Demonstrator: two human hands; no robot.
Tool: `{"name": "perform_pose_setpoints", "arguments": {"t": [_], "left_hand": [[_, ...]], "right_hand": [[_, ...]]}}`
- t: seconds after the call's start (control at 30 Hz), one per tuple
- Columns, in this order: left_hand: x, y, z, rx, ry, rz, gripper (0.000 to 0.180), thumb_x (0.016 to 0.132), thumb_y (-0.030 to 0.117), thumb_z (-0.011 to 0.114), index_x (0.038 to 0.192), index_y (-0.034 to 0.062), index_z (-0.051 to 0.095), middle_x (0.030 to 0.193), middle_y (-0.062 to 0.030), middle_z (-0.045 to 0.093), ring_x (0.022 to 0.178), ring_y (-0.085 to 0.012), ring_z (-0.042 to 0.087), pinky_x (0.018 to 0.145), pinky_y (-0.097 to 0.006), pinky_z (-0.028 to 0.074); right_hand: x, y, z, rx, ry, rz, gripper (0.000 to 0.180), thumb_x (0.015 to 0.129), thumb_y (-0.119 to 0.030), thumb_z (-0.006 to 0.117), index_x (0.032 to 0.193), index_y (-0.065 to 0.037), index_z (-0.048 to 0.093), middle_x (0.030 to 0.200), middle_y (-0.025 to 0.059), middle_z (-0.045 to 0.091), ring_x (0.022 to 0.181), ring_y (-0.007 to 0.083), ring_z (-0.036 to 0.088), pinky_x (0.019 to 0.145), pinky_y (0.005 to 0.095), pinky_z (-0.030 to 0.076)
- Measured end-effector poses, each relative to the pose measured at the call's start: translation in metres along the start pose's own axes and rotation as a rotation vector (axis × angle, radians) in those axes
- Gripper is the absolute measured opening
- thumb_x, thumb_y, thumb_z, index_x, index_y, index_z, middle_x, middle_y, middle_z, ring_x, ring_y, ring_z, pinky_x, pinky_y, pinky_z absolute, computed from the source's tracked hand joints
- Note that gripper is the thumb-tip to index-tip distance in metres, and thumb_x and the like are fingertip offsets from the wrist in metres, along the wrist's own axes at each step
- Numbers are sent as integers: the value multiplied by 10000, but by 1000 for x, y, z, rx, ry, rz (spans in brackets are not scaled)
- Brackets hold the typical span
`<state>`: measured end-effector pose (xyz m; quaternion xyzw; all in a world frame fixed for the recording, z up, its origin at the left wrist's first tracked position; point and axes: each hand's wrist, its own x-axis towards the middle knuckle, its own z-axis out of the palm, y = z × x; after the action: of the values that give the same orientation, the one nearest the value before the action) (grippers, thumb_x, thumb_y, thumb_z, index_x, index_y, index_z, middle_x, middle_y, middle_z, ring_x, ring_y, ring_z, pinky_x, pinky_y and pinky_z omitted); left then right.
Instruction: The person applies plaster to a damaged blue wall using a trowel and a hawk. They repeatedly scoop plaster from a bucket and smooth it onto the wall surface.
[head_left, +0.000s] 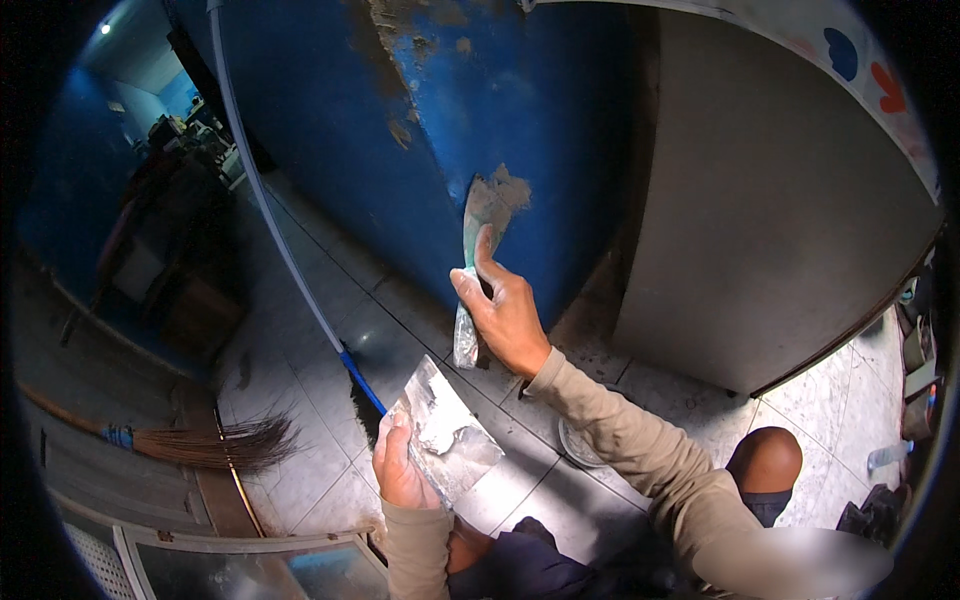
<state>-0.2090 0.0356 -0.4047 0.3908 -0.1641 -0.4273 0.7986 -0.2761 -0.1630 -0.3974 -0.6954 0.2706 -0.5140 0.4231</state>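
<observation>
Hands apart in the head view, each closed on something. Your right hand [508, 318] grips a putty knife [482, 228] upright, fingers wrapped near the handle, thumb laid up toward the blade. Your left hand [400, 475] clamps one edge of a flat plate [470, 462], tilted, low and left of the knife. Plate: thin, square-cornered, dull grey, smeared, with a thick lump of white paste [438, 420] on it. Knife: flaring thin blade, greenish near the neck, handle crusted white. Blade end sits at a rough grey patch [514, 188] on the glossy blue wall [560, 120]; can't tell how hard it presses. More scraped grey-brown roughness above, along the wall's edge. Smooth grey panel [770, 200] to your right. Pale, streaky tiled floor [315, 425] below; bristly brown broom [215, 445] and slim pole [270, 210] to your left.
</observation>
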Motion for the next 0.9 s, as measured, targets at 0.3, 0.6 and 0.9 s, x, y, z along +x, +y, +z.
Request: {"name": "perform_pose_setpoints", "arguments": {"t": [0.3, 0.6, 0.9], "left_hand": [[-4, 2, -2, -19, -6, 11, 366, 976, 123, 433, 1289, -61, 482, 1225, -173, 602, 1085, -263, 620, 934, -396, 514], [-1, 0, -6, -31, -4, 30, 357, 959, 84, 434, 1281, -63, 483, 1232, -177, 597, 1098, -270, 613, 949, -400, 509], [-2, -2, 1, -49, -21, 80, 342, 958, 52, 407, 1267, -75, 483, 1227, -191, 595, 1096, -279, 616, 954, -407, 508]], "right_hand": [[-15, 66, -92, -483, -98, -286, 600, 918, -174, 623, 1471, -244, 401, 948, 175, 599, 778, 307, 622, 732, 424, 523], [12, 133, -106, -742, -147, -359, 699, 891, -38, 610, 1499, -242, 334, 986, 179, 519, 797, 329, 571, 703, 412, 499], [23, 30, -76, -563, -152, -128, 531, 945, -152, 576, 1435, -58, 397, 1106, 282, 630, 1009, 391, 626, 816, 412, 505]]}}
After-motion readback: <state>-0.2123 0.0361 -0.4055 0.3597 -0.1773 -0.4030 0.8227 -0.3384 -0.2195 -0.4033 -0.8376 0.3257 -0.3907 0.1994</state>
